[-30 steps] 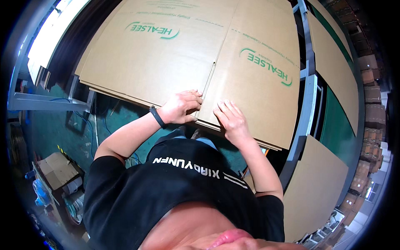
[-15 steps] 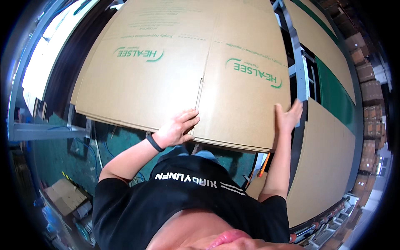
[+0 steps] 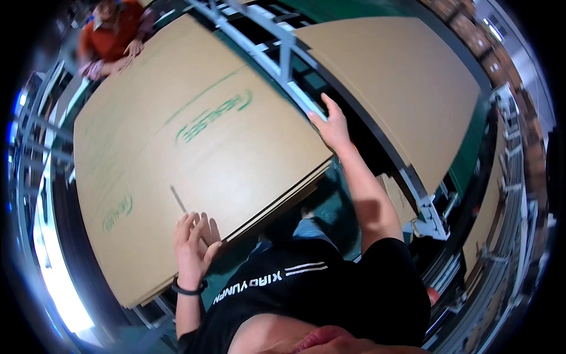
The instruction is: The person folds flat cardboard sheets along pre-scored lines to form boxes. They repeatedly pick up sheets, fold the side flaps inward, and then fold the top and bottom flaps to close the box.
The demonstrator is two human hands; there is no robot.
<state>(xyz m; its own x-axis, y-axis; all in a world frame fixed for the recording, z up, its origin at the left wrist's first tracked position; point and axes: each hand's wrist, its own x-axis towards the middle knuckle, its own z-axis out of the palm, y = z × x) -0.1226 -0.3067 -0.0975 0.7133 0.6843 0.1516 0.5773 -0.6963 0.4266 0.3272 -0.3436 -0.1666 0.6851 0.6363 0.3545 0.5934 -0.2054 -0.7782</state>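
A stack of large flat brown cardboard sheets (image 3: 236, 171) with green print lies in front of me, its top sheet slotted near the front edge. My left hand (image 3: 194, 245) is open at that front edge, fingers apart, just over or touching the top sheet beside the slot; which, I cannot tell. Along the right edge of the stack, my right hand (image 3: 333, 125) stands open with thumb and fingers spread, beside a grey metal rail (image 3: 298, 94). Neither hand grips anything visible.
At the far left a person in an orange-red top (image 3: 115, 32) has hands by the stack's far edge. Another brown board (image 3: 407, 88) lies on a machine bed to the right, beyond the rail. A metal frame (image 3: 433, 218) stands near my right arm.
My view has turned, so the stack appears rotated and the other person has come into sight. Both hands remain by the stack's edges; the left hand's fingers now point up toward the slot.
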